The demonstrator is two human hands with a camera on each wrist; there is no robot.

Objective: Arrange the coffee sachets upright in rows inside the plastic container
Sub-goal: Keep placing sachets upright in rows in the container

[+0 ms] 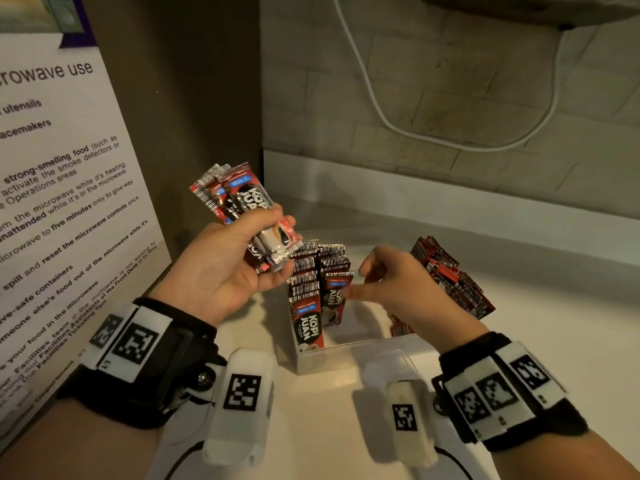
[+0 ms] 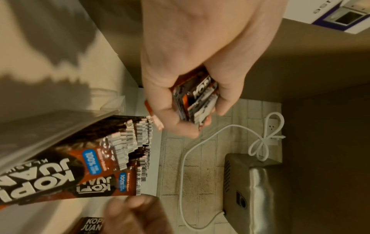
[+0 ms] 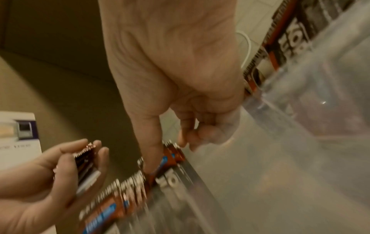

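A clear plastic container (image 1: 346, 358) stands on the white counter, and two rows of red-and-black coffee sachets (image 1: 308, 282) stand upright along its left side. My left hand (image 1: 277, 244) is raised to the left of the container and grips a bundle of sachets (image 1: 242, 199); the left wrist view shows the bundle (image 2: 196, 101) in the curled fingers. My right hand (image 1: 356, 282) hovers over the container, fingers loosely curled. Its thumb touches the front sachet of the inner row (image 3: 170, 156). It holds nothing. The right part of the container is bare.
A loose pile of sachets (image 1: 453, 282) lies on the counter right of the container. A microwave-use notice (image 1: 69, 202) leans at the left. A white cable (image 1: 381, 116) hangs on the brick wall, and a metal appliance (image 2: 260, 190) is mounted above.
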